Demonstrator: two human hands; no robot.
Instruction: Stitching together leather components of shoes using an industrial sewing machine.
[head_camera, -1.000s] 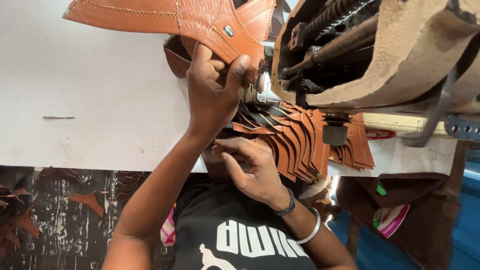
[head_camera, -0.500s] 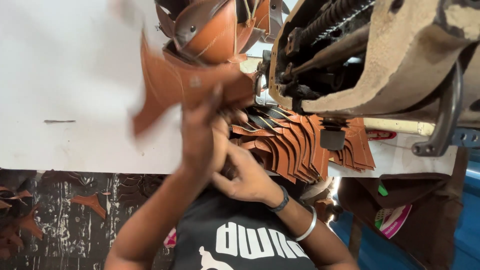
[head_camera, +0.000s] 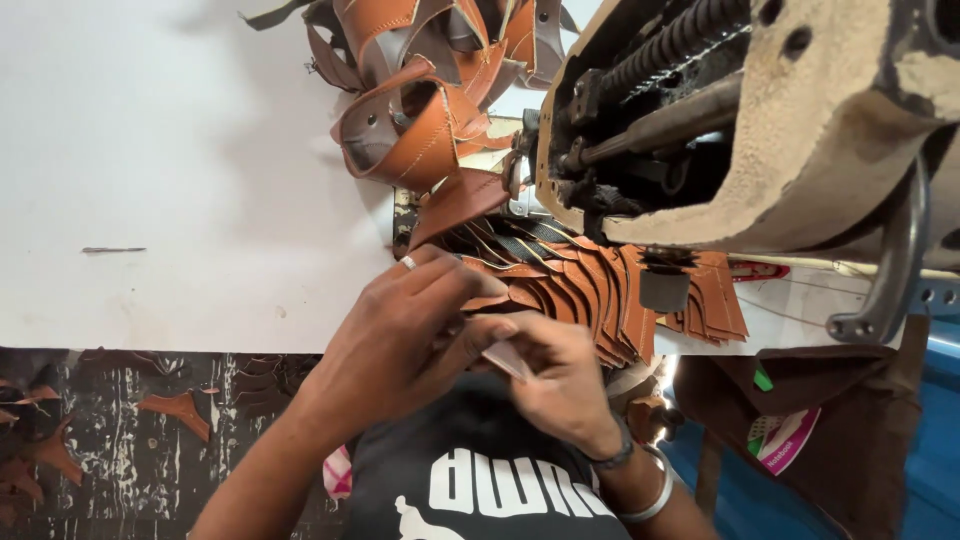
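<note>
A person's two hands met at the near edge of a white worktable (head_camera: 150, 150), over a fanned stack of cut brown leather pieces (head_camera: 590, 290) that lay beneath the head of an industrial sewing machine (head_camera: 760, 130). The left hand (head_camera: 400, 335), a ring on one finger, lay curled over the front of the stack, its fingers (head_camera: 455, 290) pressed together and bent down onto the top pieces. The right hand (head_camera: 560, 385), with a dark band and a metal bangle at the wrist, sat just beside it and touching it, its thumb and forefinger pinching a small pale leather piece (head_camera: 507, 358) at the stack's near edge. How much of that piece the hands covered could not be told.

Beyond the hands, a single brown leather piece (head_camera: 455, 203) stood tilted against the machine's needle area. Farther back on the table sat a heap of stitched brown leather uppers (head_camera: 420, 90), curled and tangled together. A thin dark sliver (head_camera: 112, 249) lay well apart on the bare tabletop to the left. Brown leather scraps (head_camera: 180, 410) were scattered on the paint-flecked floor (head_camera: 130, 470) below the table edge.
</note>
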